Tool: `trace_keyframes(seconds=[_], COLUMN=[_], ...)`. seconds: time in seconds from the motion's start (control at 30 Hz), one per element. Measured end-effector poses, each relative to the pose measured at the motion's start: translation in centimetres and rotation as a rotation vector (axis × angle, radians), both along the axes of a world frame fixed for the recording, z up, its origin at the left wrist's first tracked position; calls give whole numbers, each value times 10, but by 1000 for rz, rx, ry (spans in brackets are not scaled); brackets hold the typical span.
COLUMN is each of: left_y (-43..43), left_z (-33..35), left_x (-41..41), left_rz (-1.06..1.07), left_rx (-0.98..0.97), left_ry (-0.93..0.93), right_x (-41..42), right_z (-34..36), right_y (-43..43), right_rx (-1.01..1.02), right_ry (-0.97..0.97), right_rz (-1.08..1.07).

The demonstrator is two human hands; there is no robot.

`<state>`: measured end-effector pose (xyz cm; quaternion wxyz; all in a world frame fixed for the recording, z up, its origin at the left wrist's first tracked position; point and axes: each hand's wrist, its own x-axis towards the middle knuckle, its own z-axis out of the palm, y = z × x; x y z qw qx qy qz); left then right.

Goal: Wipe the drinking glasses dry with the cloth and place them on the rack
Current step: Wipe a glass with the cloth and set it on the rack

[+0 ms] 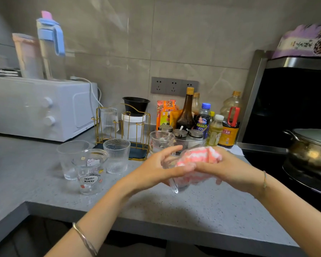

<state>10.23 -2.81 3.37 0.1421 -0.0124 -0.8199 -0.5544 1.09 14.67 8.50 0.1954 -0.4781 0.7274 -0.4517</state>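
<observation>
My left hand holds a clear drinking glass tilted over the grey counter, fingers round its side. My right hand grips a pink and white cloth that is wrapped over and into the glass's mouth. Three glasses stand on the counter to the left: a plain one, a printed cartoon one and a ribbed one. Behind them is the gold wire rack with one ribbed glass hung upside down on it.
A white microwave with bottles on top fills the back left. A white tub and black bowl stand behind the rack. Sauce bottles and spice jars crowd the back wall. A pot sits on the stove at right.
</observation>
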Motion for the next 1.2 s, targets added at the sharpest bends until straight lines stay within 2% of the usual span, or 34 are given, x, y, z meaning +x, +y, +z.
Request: trace_keyframes(seconds=[0.1, 0.23, 0.3, 0.37, 0.43, 0.5, 0.6, 0.7, 0.83, 0.9, 0.97, 1.03, 1.07, 1.13, 1.2], left_y=[2, 8, 8, 9, 12, 14, 18, 22, 33, 36, 35, 37, 39, 39, 35], left_z=[4, -1, -3, -7, -10, -16, -19, -19, -12, -7, -3, 5, 11, 17, 21], left_x=[0, -1, 0, 1, 2, -2, -9, -17, -22, -23, -22, -19, -17, -15, -16], left_rz=[-146, -100, -59, -35, -9, 15, 5, -8, -57, -32, -30, -67, -51, 1, 24], left_rx=[25, 129, 196, 290, 416, 616, 921, 1117, 1226, 1307, 1395, 1373, 1325, 1259, 1222], left_ry=[-106, -98, -107, -119, -128, -132, -127, -123, -119, -107, -75, -19, 5, 42, 16], right_x=[-3, -8, -13, -23, -32, -35, -32, -14, 14, 22, 18, 8, 4, 0, -1], right_z=[-4, -13, -17, -18, -18, -19, -25, -29, -48, -57, -63, -70, -75, -85, -92], right_y=[-3, -10, -13, -16, -15, -13, -14, -20, -32, -36, -38, -38, -38, -37, -35], right_rx=[-28, -141, -197, -302, -451, -561, -705, -742, -638, -655, -587, -485, -445, -398, -374], right_ry=[-2, -63, -160, -359, -613, -772, -754, -581, -149, 138, 565, 953, 1082, 1229, 1267], right_rz=[-17, -146, -195, -233, -274, -273, -296, -287, -138, -98, -97, -115, -124, -132, -121])
